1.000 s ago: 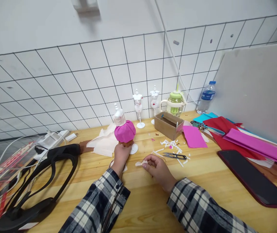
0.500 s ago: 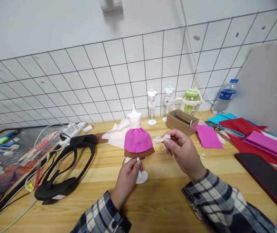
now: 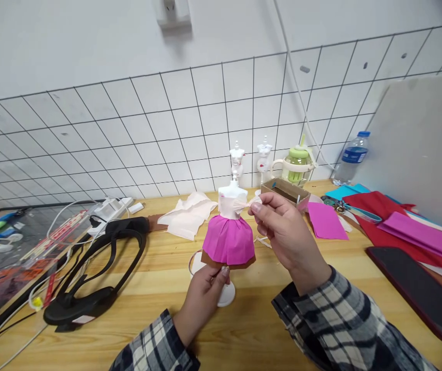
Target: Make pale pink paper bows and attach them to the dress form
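Left hand [image 3: 201,294]: fingers hold the mannequin [image 3: 234,188] beneath its skirt [image 3: 229,239], apparently for steadiness. Right hand [image 3: 291,234]: fingers pinch the bow [image 3: 241,205] at the skirt's one o'clock, by one end, presumably leaving the rest uncovered.

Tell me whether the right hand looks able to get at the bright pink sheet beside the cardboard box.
Probably yes: nothing seems to stand between the right hand and the bright pink sheet, though that hand pinches the pale bow and would likely need freeing first.
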`<state>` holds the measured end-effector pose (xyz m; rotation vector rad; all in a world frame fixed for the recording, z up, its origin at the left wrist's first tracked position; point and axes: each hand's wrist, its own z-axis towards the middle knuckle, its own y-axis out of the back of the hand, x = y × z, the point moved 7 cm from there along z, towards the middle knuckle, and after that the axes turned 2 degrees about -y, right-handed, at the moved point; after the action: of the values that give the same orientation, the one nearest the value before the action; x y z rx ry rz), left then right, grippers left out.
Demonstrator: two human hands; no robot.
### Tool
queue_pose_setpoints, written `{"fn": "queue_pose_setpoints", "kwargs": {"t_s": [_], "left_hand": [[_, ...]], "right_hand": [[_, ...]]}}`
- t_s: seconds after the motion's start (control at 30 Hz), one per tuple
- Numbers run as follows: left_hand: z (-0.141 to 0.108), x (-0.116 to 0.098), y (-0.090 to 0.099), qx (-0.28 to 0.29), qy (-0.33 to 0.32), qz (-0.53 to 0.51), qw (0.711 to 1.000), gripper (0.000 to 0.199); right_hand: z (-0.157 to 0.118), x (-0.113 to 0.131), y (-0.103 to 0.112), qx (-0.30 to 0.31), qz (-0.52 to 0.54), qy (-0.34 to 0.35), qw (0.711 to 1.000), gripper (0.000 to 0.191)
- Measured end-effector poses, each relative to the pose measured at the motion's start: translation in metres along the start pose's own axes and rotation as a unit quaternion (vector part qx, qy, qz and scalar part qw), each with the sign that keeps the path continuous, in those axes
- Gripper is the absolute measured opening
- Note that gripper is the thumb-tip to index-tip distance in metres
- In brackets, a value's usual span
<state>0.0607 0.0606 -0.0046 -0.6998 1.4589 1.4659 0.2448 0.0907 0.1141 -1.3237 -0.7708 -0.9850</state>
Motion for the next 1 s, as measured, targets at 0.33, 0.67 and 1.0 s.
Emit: {"fn": "queue_pose_setpoints", "kwargs": {"t_s": [0.33,0.67,1.0], "left_hand": [[-0.002,-0.003,0.000,-0.005,-0.015,0.017,1.000,0.042],[-0.003,-0.008,-0.001,0.005,-0.028,0.020,0.999,0.039],[0.000,-0.008,0.002,-0.013,-0.014,0.005,1.000,0.037]], "right_hand": [[-0.003,-0.006,-0.009,0.003,0.046,-0.033,0.998,0.035],[0.000,-0.011,-0.004,-0.013,0.055,-0.040,0.998,0.034],[-0.005,0.005,0.000,-0.014,-0.094,0.033,0.995,0.027]]}}
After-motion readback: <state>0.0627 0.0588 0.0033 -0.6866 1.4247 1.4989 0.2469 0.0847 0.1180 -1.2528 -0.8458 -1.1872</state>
